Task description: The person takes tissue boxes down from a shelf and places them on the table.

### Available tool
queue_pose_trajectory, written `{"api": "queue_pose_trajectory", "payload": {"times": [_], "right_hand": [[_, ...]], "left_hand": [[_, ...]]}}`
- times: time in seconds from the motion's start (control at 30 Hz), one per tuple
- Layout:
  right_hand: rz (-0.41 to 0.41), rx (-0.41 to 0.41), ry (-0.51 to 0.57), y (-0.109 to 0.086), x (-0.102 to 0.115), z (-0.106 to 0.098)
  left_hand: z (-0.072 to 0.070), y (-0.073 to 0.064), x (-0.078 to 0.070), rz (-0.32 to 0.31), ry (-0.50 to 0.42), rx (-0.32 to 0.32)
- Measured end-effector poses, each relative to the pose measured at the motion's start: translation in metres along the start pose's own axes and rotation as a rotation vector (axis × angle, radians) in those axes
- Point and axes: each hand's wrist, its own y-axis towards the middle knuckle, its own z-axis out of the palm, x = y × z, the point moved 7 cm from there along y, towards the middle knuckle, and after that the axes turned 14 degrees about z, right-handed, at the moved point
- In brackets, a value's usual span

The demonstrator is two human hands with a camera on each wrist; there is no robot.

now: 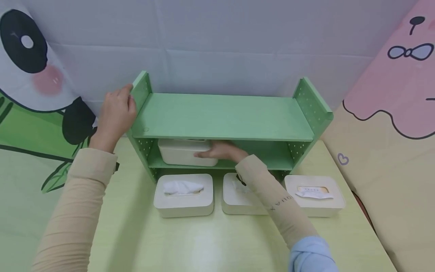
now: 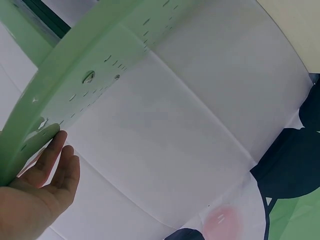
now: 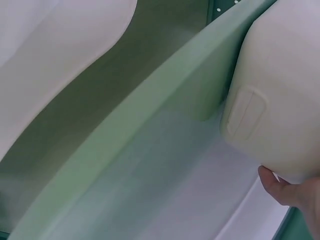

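A green two-tier shelf [image 1: 221, 115] stands on the table against the backdrop. My left hand [image 1: 117, 111] grips the upper edge of its left side panel [image 2: 95, 65]; in the left wrist view the fingers lie along the panel's outer face. Inside the lower tier, toward the left, sits a white tissue box [image 1: 183, 153], its top partly under the upper board. My right hand [image 1: 221, 150] holds this box by its right end, thumb on the front and the other fingers mostly hidden. The right wrist view shows the thumb against the box's lower corner.
Three more white tissue boxes line up before the shelf: one at left [image 1: 183, 204], a middle box [image 1: 234, 200] partly behind my right sleeve, and one at right [image 1: 319, 196]. Cartoon-printed cloth [image 1: 217, 30] hangs behind. The pale table's right edge [image 1: 360, 215] borders beige cloth.
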Motion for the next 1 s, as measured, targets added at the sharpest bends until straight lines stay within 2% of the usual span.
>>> {"api": "queue_pose_trajectory", "payload": {"times": [0.2,0.47,0.57,0.8,1.0], "right_hand": [[-0.023,-0.043,-0.036,-0.01,-0.002,-0.003],[-0.251,-0.242,-0.072,-0.037,0.008,-0.014],[-0.294,-0.284,-0.095,-0.044,0.008,-0.015],[-0.309,-0.314,-0.183,-0.061,0.004,-0.014],[-0.311,-0.378,-0.235,-0.081,0.001,-0.013]], "left_hand": [[0.001,-0.001,0.0,-0.005,0.007,0.009],[0.002,0.0,0.001,-0.007,0.006,0.017],[0.002,0.001,0.001,0.0,0.014,0.025],[0.002,0.002,-0.001,0.026,0.058,0.041],[0.002,0.002,-0.002,0.058,0.113,0.043]]}}
